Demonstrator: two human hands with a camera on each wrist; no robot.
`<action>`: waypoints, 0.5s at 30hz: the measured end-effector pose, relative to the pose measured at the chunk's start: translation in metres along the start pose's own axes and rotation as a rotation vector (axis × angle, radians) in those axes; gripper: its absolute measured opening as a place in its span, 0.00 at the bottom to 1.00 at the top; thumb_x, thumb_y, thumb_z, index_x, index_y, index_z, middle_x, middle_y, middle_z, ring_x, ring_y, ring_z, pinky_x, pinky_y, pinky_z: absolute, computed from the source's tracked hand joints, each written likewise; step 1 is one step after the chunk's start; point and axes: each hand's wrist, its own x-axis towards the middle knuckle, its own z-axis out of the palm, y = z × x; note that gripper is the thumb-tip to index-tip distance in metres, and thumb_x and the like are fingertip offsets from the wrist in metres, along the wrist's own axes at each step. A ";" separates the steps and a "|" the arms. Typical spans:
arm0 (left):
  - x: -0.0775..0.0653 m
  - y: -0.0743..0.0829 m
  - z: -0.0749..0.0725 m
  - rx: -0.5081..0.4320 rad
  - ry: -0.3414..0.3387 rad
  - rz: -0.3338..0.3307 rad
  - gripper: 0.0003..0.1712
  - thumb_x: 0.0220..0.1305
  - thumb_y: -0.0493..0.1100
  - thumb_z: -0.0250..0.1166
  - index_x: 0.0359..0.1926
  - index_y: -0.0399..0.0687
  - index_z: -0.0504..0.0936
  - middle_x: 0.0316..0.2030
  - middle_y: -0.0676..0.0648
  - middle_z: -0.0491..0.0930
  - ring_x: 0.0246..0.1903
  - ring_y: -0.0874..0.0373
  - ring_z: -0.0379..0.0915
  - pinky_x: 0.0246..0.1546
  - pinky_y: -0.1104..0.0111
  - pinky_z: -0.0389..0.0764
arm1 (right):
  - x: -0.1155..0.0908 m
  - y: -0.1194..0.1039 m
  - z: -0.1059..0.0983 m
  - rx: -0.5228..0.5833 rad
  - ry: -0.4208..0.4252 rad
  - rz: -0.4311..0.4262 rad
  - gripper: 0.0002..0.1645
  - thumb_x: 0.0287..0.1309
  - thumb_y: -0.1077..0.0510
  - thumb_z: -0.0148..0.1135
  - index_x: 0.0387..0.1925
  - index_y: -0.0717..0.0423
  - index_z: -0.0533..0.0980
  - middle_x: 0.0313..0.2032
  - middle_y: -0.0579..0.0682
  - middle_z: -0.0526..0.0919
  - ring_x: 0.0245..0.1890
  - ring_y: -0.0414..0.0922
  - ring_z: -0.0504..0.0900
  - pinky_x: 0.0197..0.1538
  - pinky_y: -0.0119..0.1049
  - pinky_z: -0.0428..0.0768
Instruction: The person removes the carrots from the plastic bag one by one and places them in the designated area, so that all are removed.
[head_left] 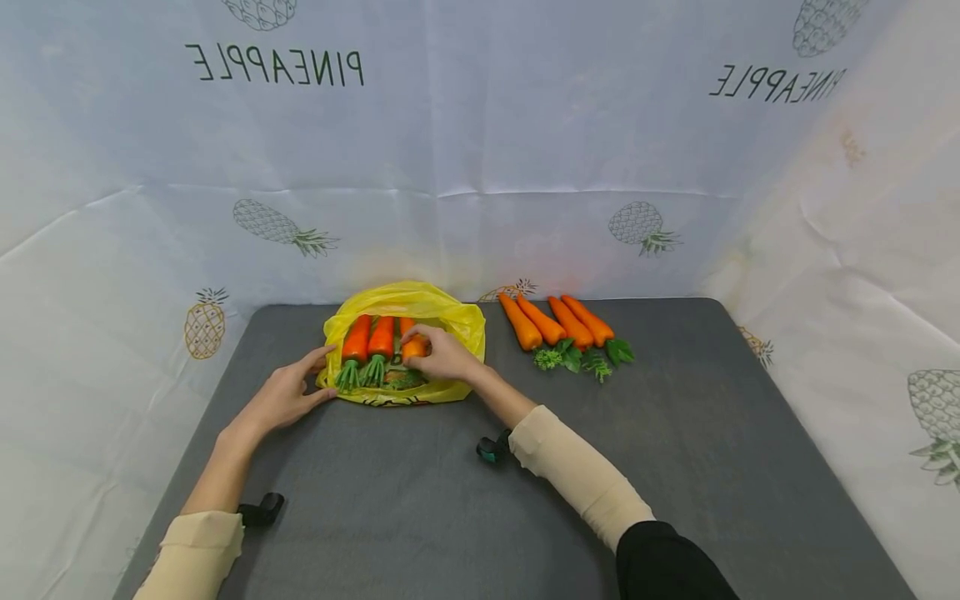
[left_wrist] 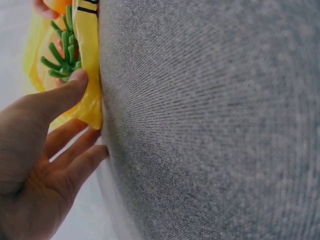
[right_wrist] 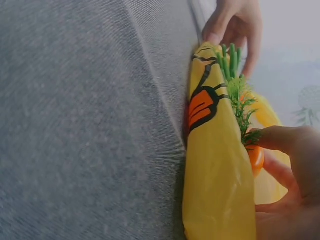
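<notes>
A yellow plastic bag (head_left: 457,321) lies with its mouth spread, and two orange-red carrots (head_left: 382,337) with stubby green stems rest inside. Beside them my right hand (head_left: 444,354) pinches another orange carrot (right_wrist: 256,159) with feathery green leaves (right_wrist: 239,102), thumb and fingers near its leafy end. At the bag's left end is my left hand (head_left: 281,398), thumb and fingers spread apart. In the left wrist view its thumb (left_wrist: 75,87) touches the bag's front rim, and the other fingers lie outside along the side.
Several orange carrots (head_left: 558,321) with green leaves lie side by side at the back of the grey table (head_left: 675,467), right of the bag. White cloth (head_left: 480,150) printed with pineapples hangs behind and at both sides. Black wrist mounts (head_left: 262,509) sit on the forearms.
</notes>
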 end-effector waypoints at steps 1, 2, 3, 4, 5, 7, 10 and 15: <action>0.000 0.000 0.000 -0.002 -0.002 -0.002 0.45 0.72 0.39 0.74 0.82 0.39 0.63 0.65 0.25 0.81 0.63 0.29 0.82 0.54 0.36 0.86 | -0.001 -0.001 -0.001 0.017 -0.003 -0.001 0.21 0.76 0.57 0.65 0.65 0.57 0.78 0.30 0.50 0.80 0.15 0.38 0.62 0.25 0.31 0.69; 0.000 0.000 0.000 -0.003 -0.004 -0.005 0.45 0.72 0.40 0.74 0.82 0.40 0.62 0.65 0.25 0.81 0.63 0.29 0.82 0.54 0.36 0.86 | -0.003 -0.002 -0.002 0.029 -0.008 -0.002 0.21 0.76 0.57 0.65 0.65 0.57 0.78 0.29 0.49 0.80 0.15 0.38 0.62 0.25 0.31 0.69; 0.000 0.000 0.000 -0.003 -0.006 -0.005 0.45 0.72 0.40 0.74 0.83 0.40 0.62 0.65 0.25 0.81 0.63 0.29 0.82 0.55 0.36 0.86 | -0.004 -0.003 -0.003 0.039 -0.015 -0.003 0.21 0.76 0.57 0.65 0.65 0.58 0.78 0.28 0.49 0.79 0.15 0.38 0.62 0.25 0.31 0.69; 0.000 0.000 0.000 -0.003 -0.008 -0.007 0.45 0.72 0.40 0.74 0.83 0.40 0.62 0.66 0.25 0.81 0.63 0.29 0.82 0.55 0.36 0.86 | -0.005 -0.004 -0.004 0.045 -0.019 -0.005 0.21 0.76 0.57 0.65 0.65 0.58 0.78 0.29 0.49 0.79 0.16 0.38 0.62 0.26 0.31 0.70; 0.000 0.000 -0.001 -0.004 -0.009 -0.008 0.45 0.72 0.39 0.74 0.83 0.40 0.62 0.66 0.25 0.81 0.63 0.29 0.82 0.55 0.36 0.85 | -0.006 -0.005 -0.005 0.048 -0.023 -0.004 0.21 0.76 0.56 0.65 0.66 0.58 0.78 0.31 0.50 0.80 0.18 0.38 0.64 0.27 0.31 0.71; 0.001 0.000 -0.001 -0.002 -0.008 -0.008 0.45 0.72 0.40 0.74 0.83 0.40 0.62 0.66 0.25 0.81 0.63 0.29 0.82 0.55 0.36 0.85 | -0.008 -0.005 -0.007 0.044 -0.029 -0.008 0.21 0.77 0.56 0.65 0.65 0.58 0.78 0.35 0.51 0.82 0.22 0.40 0.69 0.31 0.31 0.74; 0.001 0.000 0.000 0.000 -0.007 -0.008 0.45 0.72 0.40 0.74 0.83 0.40 0.62 0.65 0.26 0.81 0.63 0.29 0.82 0.55 0.36 0.85 | -0.011 -0.006 -0.008 0.047 -0.036 -0.020 0.21 0.77 0.56 0.65 0.65 0.58 0.78 0.47 0.56 0.85 0.32 0.43 0.76 0.40 0.33 0.79; 0.001 0.000 0.000 0.006 -0.007 -0.011 0.45 0.72 0.41 0.74 0.83 0.41 0.62 0.65 0.26 0.82 0.63 0.30 0.83 0.54 0.36 0.85 | -0.018 -0.008 -0.011 0.064 -0.051 -0.039 0.21 0.77 0.56 0.66 0.65 0.57 0.79 0.57 0.58 0.85 0.46 0.46 0.83 0.55 0.37 0.85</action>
